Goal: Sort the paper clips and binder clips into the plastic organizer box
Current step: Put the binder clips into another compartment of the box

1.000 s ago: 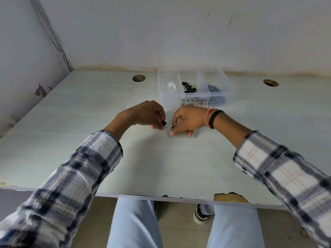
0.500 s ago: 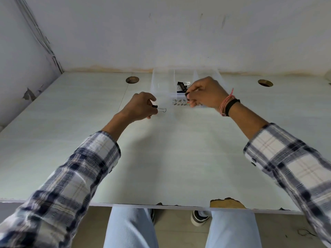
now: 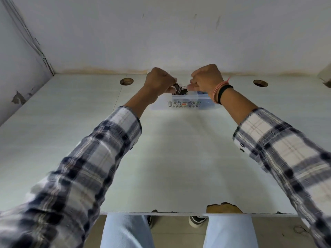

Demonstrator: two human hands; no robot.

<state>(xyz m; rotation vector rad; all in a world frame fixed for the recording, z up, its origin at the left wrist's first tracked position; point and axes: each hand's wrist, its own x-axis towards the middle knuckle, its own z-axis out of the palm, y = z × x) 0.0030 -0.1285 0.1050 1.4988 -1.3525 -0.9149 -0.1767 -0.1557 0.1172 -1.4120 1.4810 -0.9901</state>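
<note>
Head cam: both hands hung over organizer box (image 3: pixel 184 104), upper centre. Left hand (image 3: pixel 158 81) grip pinched binder clip (image 3: pixel 177 86) right above middle compartment; right hand (image 3: pixel 206 79) fingertips pressed together, contents unclear.

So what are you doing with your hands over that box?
A person is sorting clips into a clear plastic organizer box at the far side of the table. The left hand pinches a black binder clip over the middle compartment, where other black clips lie. The right hand is closed over the box too; what it holds is too small to tell.
</note>
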